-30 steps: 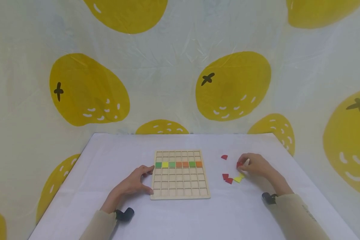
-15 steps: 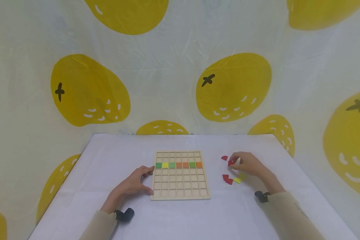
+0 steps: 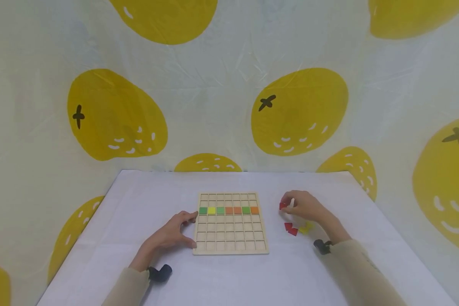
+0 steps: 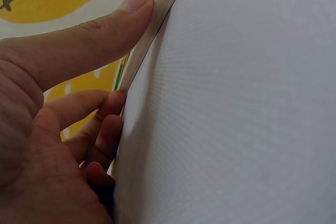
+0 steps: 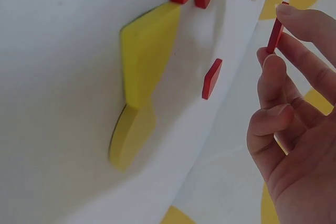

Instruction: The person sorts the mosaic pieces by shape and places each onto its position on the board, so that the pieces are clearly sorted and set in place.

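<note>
The square wooden grid board (image 3: pixel 231 235) lies on the white table, with a row of green, yellow and orange square tiles (image 3: pixel 228 211) across it. My left hand (image 3: pixel 172 231) touches the board's left edge with thumb and fingertips, the thumb lower down and the fingers further up. Right of the board, my right hand (image 3: pixel 303 205) pinches a thin flat red piece (image 5: pixel 276 31) between thumb and fingers, above the table. Another red piece (image 5: pixel 212 79) lies on the table below; in the head view it is mostly hidden by the right hand.
Two red pieces (image 3: pixel 290 229) lie right of the board, with yellow pieces (image 5: pixel 149 53) beside them. White cloth covers the table (image 3: pixel 229 280). A curtain (image 3: pixel 210 106) printed with large yellow fruit hangs behind its far edge.
My right hand has moved left and slightly away from me with the red piece, from beside the yellow pieces to over the lone red piece. My left hand stays at the board's edge.
</note>
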`<state>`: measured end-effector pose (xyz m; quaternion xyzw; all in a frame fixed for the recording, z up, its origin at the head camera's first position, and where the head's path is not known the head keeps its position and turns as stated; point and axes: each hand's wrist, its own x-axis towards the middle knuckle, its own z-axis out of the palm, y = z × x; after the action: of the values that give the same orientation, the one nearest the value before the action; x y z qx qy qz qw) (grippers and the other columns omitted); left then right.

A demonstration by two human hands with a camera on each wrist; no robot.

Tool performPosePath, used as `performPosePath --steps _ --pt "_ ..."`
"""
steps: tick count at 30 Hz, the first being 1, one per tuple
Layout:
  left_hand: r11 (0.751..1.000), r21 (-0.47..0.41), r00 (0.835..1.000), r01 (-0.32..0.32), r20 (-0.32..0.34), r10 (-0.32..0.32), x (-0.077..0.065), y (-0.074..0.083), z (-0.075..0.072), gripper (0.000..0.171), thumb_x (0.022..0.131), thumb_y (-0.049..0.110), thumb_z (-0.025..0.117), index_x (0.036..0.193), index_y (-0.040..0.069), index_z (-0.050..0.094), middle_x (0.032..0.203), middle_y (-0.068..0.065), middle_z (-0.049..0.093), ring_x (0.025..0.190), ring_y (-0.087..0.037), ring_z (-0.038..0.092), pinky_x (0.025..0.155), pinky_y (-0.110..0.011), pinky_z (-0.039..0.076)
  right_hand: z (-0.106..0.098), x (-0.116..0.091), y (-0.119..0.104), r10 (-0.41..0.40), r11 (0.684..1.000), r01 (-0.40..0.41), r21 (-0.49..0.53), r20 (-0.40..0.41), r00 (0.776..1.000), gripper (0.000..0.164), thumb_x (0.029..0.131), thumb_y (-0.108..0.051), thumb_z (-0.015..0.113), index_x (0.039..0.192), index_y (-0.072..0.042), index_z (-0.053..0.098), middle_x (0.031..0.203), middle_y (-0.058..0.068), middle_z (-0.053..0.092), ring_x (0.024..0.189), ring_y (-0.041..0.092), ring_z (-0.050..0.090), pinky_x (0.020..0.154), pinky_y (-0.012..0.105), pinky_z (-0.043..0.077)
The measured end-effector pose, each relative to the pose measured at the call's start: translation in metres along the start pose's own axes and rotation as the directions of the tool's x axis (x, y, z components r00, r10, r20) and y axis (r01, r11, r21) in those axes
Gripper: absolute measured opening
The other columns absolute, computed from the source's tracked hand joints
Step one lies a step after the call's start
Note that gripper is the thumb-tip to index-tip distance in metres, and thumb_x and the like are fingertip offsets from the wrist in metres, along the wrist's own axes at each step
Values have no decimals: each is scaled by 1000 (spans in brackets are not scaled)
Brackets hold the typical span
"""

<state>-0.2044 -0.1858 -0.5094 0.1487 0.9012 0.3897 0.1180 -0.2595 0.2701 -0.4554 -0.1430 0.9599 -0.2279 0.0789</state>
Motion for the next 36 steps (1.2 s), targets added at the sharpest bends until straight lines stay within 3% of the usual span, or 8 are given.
performPosePath --steps 8,15,36 --pt "1000 -10 1000 -3 3 3 1 1 1 105 65 28 97 155 8 47 129 0 60 124 -24 50 112 -52 42 6 7 -14 -12 1000 12 0 -5 1000 22 88 -28 81 107 -21 73 100 -5 70 96 17 60 88 39 59" --pt "1000 -10 1000 18 -6 -18 1 3 1 105 64 29 98 154 9 48 128 1 60 124 -23 50 113 -52 42 10 14 -25 -11 1000 11 -11 -6 1000 21 87 -31 83 104 -25 73 98 -8 69 91 16 60 83 33 57" --pt "1000 -6 1000 29 -9 -29 0 2 1 106 64 29 98 155 10 48 128 2 60 123 -22 50 112 -50 43 25 36 -67 -154 988 154 -4 38 987 17 87 -31 83 100 -24 74 93 -9 69 85 15 58 76 30 50"
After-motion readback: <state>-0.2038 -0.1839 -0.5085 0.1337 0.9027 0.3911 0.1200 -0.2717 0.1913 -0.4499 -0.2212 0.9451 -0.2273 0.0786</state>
